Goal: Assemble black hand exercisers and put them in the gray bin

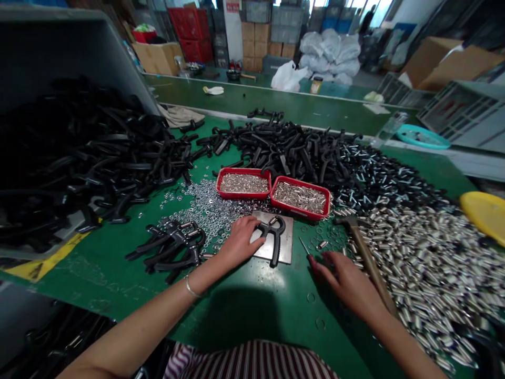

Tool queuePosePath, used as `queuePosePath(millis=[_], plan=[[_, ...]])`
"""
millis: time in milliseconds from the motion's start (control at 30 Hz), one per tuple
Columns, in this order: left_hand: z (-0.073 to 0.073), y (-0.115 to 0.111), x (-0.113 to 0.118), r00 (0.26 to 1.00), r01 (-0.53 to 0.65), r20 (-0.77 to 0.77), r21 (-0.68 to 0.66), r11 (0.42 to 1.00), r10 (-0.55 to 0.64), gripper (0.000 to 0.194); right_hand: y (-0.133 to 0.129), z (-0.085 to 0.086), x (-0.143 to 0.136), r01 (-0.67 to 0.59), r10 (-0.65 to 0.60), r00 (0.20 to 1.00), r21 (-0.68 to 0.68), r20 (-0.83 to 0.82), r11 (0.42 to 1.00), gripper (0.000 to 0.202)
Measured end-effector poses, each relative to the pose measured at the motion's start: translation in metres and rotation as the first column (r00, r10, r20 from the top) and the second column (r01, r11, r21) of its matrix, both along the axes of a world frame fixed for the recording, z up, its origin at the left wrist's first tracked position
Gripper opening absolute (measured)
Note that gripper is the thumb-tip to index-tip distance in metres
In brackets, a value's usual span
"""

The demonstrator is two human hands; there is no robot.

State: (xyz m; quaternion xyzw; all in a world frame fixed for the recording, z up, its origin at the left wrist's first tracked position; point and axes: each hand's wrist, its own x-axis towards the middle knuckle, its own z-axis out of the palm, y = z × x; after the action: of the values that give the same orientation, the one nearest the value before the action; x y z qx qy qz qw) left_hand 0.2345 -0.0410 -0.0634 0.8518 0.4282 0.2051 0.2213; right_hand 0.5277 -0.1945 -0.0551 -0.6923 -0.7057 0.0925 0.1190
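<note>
On a small metal plate (287, 247) lies a black spring clamp (276, 237) with its handles apart and a coil spring at its upper middle. My left hand (241, 239) is closed on the clamp's left side, thumb and fingers around the handle. Right of the plate, my right hand (343, 276) has its fingers at the red handle of a thin screwdriver (305, 248), whose shaft points up and left. The handle is partly hidden by the fingers. A single coil spring (322, 245) lies just beyond my right fingertips.
Two red trays (243, 196) of small metal pins stand behind the plate. Assembled clamps (173, 245) lie left; a hammer (366, 258) and heaped springs (437, 273) lie right. Black clamp parts (292, 147) are piled behind, with more in a grey bin (130, 58). Nuts (213, 210) are scattered around.
</note>
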Motion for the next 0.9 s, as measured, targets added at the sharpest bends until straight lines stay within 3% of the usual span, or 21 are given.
queuePosePath(millis=[67, 167, 267, 367, 433, 500, 600, 667, 767, 833, 900], plan=[[0.001, -0.004, 0.000, 0.999, 0.015, -0.038, 0.025, 1.000, -0.014, 0.048, -0.001, -0.005, -0.020, -0.041, 0.044, 0.993, -0.036, 0.109, 0.999, 0.025], [0.012, -0.010, 0.004, 0.996, 0.002, -0.086, 0.056, 0.998, 0.002, 0.049, 0.001, -0.004, -0.029, -0.042, 0.045, 0.983, -0.020, 0.180, 0.999, 0.023], [0.028, -0.020, 0.011, 0.989, 0.138, -0.071, 0.156, 0.978, -0.128, 0.042, 0.004, 0.018, -0.026, -0.006, 0.007, 0.999, 0.014, -0.035, 1.000, 0.024], [0.037, -0.032, 0.017, 0.943, 0.330, -0.050, 0.228, 0.916, -0.328, 0.038, 0.009, 0.047, -0.031, -0.049, 0.031, 0.920, -0.035, -0.391, 0.998, 0.023], [0.036, -0.037, 0.019, 0.942, 0.328, -0.011, 0.244, 0.913, -0.336, 0.033, 0.017, 0.059, -0.041, -0.049, -0.025, 0.795, -0.105, -0.606, 0.993, 0.022], [0.033, -0.039, 0.019, 0.962, 0.242, 0.067, 0.229, 0.943, -0.263, 0.031, 0.029, 0.059, -0.052, 0.001, -0.112, 0.597, -0.139, -0.794, 0.990, 0.024], [0.029, -0.038, 0.018, 0.966, 0.161, 0.170, 0.178, 0.971, -0.192, 0.031, 0.051, 0.046, -0.067, 0.086, -0.144, 0.278, -0.124, -0.950, 0.988, 0.028], [0.027, -0.035, 0.018, 0.962, 0.187, 0.175, 0.146, 0.971, -0.212, 0.030, 0.066, 0.037, -0.075, 0.132, -0.123, 0.167, -0.102, -0.978, 0.986, 0.026], [0.020, -0.025, 0.017, 0.978, 0.120, 0.159, 0.110, 0.987, -0.137, 0.027, 0.088, 0.028, -0.081, 0.257, -0.072, 0.140, -0.034, -0.988, 0.966, 0.025], [0.013, -0.015, 0.016, 0.990, 0.015, 0.137, 0.101, 0.995, -0.028, 0.023, 0.100, 0.022, -0.083, 0.354, -0.045, 0.196, 0.028, -0.980, 0.935, 0.026], [0.004, -0.006, 0.016, 0.997, -0.014, 0.079, 0.087, 0.996, 0.008, 0.030, 0.111, 0.014, -0.086, 0.388, -0.055, 0.257, 0.051, -0.965, 0.920, 0.027]])
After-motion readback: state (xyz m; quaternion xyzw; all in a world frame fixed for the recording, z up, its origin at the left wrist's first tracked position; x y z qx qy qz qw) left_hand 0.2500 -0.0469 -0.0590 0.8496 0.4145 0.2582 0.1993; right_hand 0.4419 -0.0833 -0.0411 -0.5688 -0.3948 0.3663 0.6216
